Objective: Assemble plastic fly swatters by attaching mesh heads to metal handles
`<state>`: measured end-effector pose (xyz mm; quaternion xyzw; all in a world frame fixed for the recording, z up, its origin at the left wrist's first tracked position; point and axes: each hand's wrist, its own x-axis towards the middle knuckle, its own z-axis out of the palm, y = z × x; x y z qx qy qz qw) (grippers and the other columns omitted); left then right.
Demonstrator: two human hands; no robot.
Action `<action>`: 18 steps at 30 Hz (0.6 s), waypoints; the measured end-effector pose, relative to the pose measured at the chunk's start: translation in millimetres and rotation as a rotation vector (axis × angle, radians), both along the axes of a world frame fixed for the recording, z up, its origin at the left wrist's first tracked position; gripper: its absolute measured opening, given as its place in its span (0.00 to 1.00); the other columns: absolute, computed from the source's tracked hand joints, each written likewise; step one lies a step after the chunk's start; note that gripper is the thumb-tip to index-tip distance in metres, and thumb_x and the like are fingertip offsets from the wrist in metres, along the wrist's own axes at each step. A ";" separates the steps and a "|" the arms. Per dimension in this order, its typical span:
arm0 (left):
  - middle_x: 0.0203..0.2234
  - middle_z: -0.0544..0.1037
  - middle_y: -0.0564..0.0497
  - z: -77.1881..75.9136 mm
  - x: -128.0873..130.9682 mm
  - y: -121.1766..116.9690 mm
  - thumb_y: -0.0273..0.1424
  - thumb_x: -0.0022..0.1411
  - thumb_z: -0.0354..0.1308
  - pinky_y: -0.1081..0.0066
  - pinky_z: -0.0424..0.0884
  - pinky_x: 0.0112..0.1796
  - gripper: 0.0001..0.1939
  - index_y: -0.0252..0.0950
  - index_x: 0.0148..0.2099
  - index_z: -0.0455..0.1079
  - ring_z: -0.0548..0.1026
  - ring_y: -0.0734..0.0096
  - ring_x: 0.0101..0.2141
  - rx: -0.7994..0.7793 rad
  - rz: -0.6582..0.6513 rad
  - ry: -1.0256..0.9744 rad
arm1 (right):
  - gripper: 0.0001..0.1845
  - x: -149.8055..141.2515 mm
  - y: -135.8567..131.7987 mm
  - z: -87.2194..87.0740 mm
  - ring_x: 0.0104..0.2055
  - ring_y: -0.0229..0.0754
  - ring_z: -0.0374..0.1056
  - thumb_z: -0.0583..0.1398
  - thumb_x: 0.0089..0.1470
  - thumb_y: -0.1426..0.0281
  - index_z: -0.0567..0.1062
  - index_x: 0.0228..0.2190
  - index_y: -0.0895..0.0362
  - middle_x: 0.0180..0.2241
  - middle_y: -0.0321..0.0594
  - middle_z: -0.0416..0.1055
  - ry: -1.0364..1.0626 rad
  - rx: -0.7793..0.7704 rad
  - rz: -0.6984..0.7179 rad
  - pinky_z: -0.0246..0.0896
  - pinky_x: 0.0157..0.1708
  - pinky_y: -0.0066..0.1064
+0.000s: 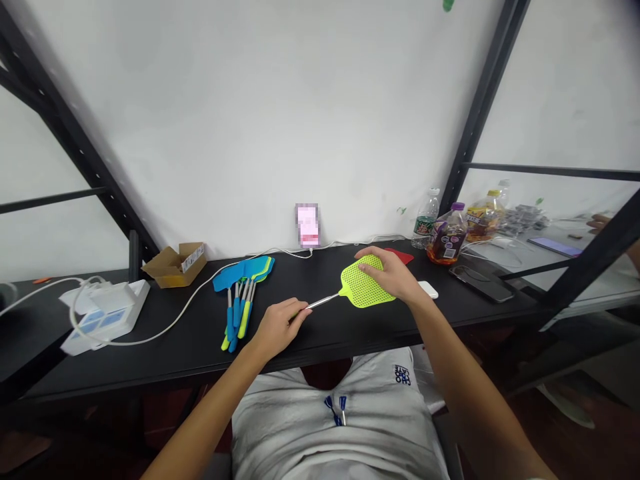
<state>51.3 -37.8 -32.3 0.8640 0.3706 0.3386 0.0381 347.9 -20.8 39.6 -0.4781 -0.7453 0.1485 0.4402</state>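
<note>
A yellow-green fly swatter with a perforated head and a thin metal shaft is held between my hands above the black desk. My left hand is closed around its handle end, which the fingers hide. At the other end, my right hand grips the head by its upper right edge, the thumb lying on the front face. To the left lies a pile of fly swatters with blue and yellow-green heads, their handles pointing toward me. Part of a red flat piece shows behind my right hand.
A phone leans on the wall, with a white cable attached. An open cardboard box and a white power strip sit left. Rightward stand a clear bottle, a purple-capped bottle and a dark phone lying flat.
</note>
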 end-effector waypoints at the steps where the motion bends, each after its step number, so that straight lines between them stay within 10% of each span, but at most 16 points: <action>1: 0.32 0.77 0.50 0.0 0.5 -0.1 0.34 0.70 0.50 0.72 0.67 0.36 0.13 0.37 0.43 0.74 0.74 0.70 0.34 -0.003 -0.003 0.003 | 0.11 -1.3 0.2 -0.3 0.47 0.45 0.70 0.58 0.57 0.65 0.75 0.42 0.53 0.45 0.39 0.75 -0.002 0.002 0.006 0.60 0.49 0.38; 11: 0.29 0.75 0.51 -1.8 -0.1 1.9 0.34 0.71 0.48 0.72 0.65 0.34 0.13 0.36 0.38 0.72 0.73 0.71 0.31 -0.019 0.000 0.016 | 0.13 -15.9 -0.6 -4.6 0.48 0.46 0.69 0.63 0.52 0.63 0.75 0.41 0.52 0.44 0.37 0.75 0.012 -0.004 0.020 0.59 0.51 0.40; 18: 0.31 0.77 0.51 1.7 4.0 0.2 0.35 0.69 0.51 0.72 0.66 0.35 0.11 0.37 0.39 0.72 0.74 0.71 0.31 -0.018 0.052 -0.082 | 0.26 1.4 23.4 -10.5 0.33 0.43 0.72 0.50 0.59 0.50 0.74 0.43 0.57 0.34 0.44 0.76 0.611 -0.172 -0.100 0.65 0.34 0.32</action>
